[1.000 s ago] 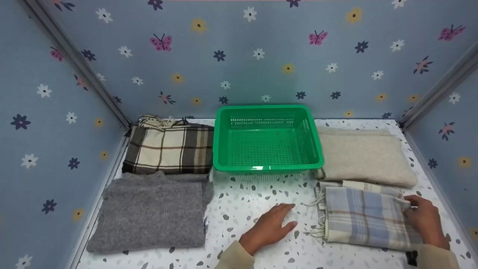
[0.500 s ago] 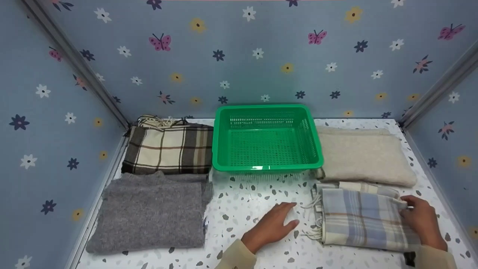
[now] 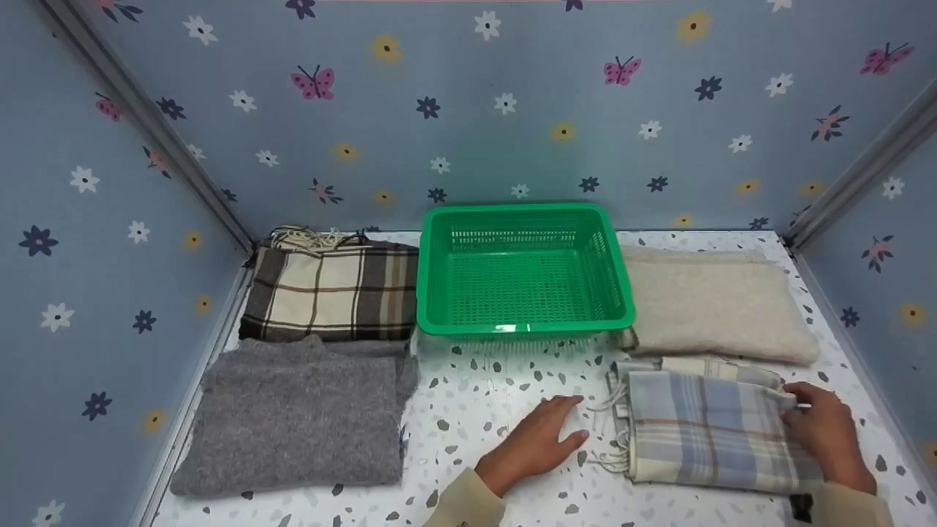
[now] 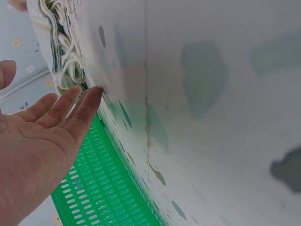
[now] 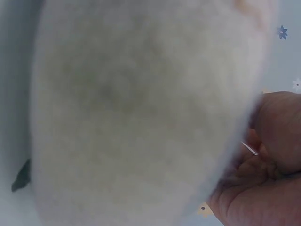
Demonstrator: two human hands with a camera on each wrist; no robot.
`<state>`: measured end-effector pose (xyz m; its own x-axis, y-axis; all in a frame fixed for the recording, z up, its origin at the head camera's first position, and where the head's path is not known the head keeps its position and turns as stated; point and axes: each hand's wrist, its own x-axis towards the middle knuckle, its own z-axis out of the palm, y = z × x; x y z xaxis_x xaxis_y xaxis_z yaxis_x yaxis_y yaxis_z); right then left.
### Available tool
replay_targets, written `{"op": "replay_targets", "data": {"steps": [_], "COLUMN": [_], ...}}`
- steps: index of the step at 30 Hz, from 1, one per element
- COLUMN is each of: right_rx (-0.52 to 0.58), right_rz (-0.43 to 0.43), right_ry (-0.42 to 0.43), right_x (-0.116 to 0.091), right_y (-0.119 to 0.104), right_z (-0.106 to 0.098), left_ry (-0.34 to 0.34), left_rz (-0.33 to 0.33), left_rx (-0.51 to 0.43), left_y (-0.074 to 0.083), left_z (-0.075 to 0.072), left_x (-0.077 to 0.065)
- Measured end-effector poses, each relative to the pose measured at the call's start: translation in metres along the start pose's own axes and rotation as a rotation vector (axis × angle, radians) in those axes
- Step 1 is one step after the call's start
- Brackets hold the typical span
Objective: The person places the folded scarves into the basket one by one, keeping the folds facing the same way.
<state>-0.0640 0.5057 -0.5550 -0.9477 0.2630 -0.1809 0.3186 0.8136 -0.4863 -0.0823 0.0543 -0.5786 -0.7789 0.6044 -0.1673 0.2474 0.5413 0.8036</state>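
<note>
A folded scarf (image 3: 717, 428) in pale blue and cream plaid lies at the front right, its fringe toward the left. My right hand (image 3: 827, 435) grips its right end, thumb and fingers closing on the upper right corner. In the right wrist view the cloth (image 5: 141, 113) looms large and blurred beside the curled fingers of my right hand (image 5: 268, 165). My left hand (image 3: 534, 443) is a short way left of the fringe, fingers extended and holding nothing. The left wrist view has my left hand (image 4: 51, 132) palm in sight, near the speckled tabletop (image 4: 197, 141).
A green plastic basket (image 3: 523, 328) with nothing in it stands against the back wall. Left of it lies a brown-and-cream plaid scarf (image 3: 337, 289), with a folded grey cloth (image 3: 293, 424) in front. A folded beige cloth (image 3: 721, 307) lies right of the basket.
The blue plaid scarf has slid slightly left together with my right hand. My left hand has shifted a little to the right; the basket and other cloths stay put.
</note>
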Motion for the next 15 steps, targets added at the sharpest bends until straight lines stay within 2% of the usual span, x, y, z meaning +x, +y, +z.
{"op": "replay_targets", "data": {"steps": [15], "right_rx": [-0.001], "right_rz": [-0.003], "right_ry": [0.011], "right_x": [-0.0043], "right_y": [-0.0043], "right_z": [0.0059], "left_ry": [-0.008], "left_rz": [0.015], "left_rx": [-0.006], "left_y": [0.0011], "left_z": [0.0004], "left_x": [-0.0009]}}
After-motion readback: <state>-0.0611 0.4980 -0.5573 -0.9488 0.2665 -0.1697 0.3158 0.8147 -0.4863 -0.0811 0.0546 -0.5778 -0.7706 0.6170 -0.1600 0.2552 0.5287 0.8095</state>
